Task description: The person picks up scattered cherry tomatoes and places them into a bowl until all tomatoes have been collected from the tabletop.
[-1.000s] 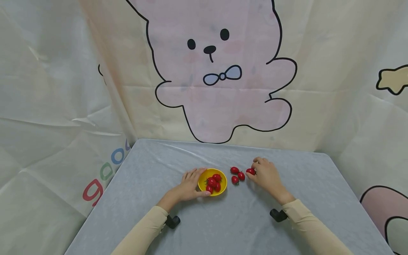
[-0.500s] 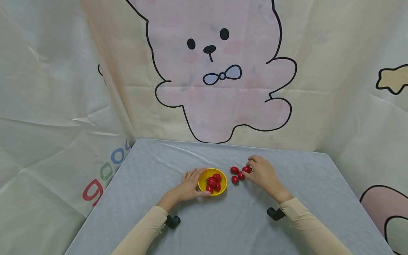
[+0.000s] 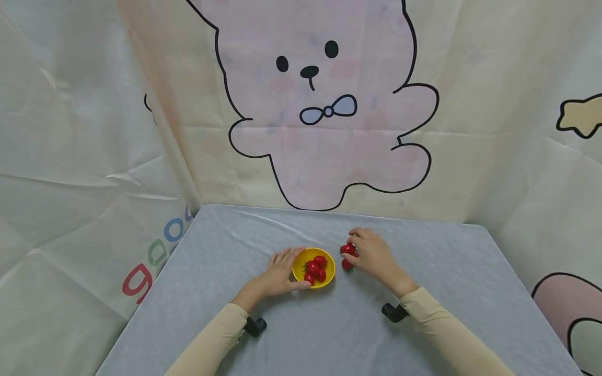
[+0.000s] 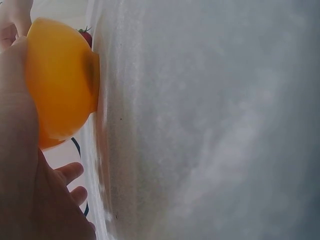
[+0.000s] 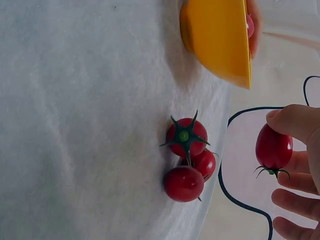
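A small yellow bowl (image 3: 332, 277) stands on the cloth-covered table with several cherry tomatoes (image 3: 312, 268) inside. My left hand (image 3: 278, 275) holds the bowl from its left, thumb on the near side and fingers at the far side. In the left wrist view the bowl (image 4: 60, 85) hides part of that hand. To the right, my right hand (image 3: 376, 258) pinches one cherry tomato (image 5: 274, 146) between thumb and finger, green stem end hanging down in the right wrist view's background. Three loose tomatoes (image 5: 183, 184) lie close together on the table below it.
A pale grey-blue cloth (image 3: 301, 339) covers the table. Behind its far edge hangs a cream curtain (image 3: 451, 172) with a printed pink bear. Another printed sheet hangs at the left side. Black camera mounts (image 3: 255, 327) sit at both wrists.
My right hand has taken up the rightmost tomato from the table and carried it left, over the other loose ones towards the bowl. My left hand and the bowl have stayed put.
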A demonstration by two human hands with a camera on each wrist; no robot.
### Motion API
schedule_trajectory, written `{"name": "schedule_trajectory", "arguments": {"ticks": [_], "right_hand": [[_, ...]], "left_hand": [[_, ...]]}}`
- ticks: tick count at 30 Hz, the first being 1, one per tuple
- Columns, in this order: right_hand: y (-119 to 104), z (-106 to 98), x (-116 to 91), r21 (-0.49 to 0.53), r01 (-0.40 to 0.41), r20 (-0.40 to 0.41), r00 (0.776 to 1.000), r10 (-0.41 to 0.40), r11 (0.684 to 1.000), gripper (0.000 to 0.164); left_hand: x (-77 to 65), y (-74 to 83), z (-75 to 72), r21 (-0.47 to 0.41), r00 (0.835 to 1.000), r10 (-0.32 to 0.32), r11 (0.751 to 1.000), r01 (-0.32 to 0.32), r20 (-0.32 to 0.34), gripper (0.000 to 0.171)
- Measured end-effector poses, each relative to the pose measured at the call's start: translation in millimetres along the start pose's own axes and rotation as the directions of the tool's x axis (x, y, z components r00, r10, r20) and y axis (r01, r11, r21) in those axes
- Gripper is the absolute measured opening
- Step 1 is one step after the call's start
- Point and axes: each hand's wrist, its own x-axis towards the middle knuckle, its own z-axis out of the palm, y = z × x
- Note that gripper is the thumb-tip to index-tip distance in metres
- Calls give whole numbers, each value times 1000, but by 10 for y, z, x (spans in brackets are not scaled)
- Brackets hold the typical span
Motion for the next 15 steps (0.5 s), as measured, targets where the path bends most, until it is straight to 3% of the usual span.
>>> {"name": "schedule_trajectory", "arguments": {"ticks": [15], "right_hand": [[-234,67,44,23,109,28,994,-110,994,29]], "left_hand": [[12,1,8,2,1000,-14,1000,14,-6,97]]}}
